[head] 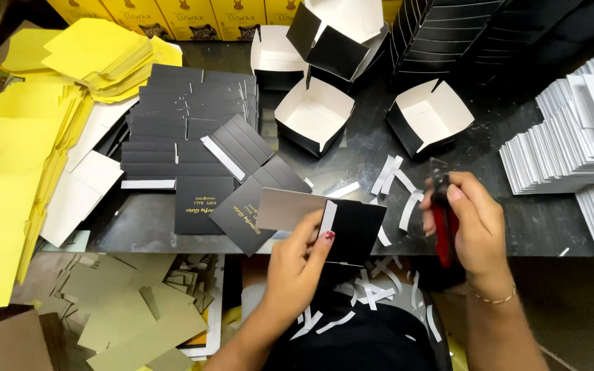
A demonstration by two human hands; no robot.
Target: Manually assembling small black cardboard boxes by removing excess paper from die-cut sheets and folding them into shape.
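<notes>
My left hand (pixel 299 260) holds a flat black cardboard blank (pixel 352 230) with a grey-white inner flap (pixel 290 209) over the table's near edge. A white tape strip runs down the blank beside my thumb. My right hand (pixel 472 227) is closed on a red-handled tool (pixel 443 227) with a dark tip, held upright to the right of the blank. Loose white backing strips (pixel 397 185) lie on the black table (pixel 537 227) between my hands, and more lie on my dark lap (pixel 359 302).
Several flat black blanks (pixel 187 124) are fanned out at centre left. Folded black boxes with white insides (pixel 314 113) stand behind. Yellow sheets (pixel 15 151) lie left, white card stacks (pixel 575 137) right, brown card scraps (pixel 132 316) on the floor.
</notes>
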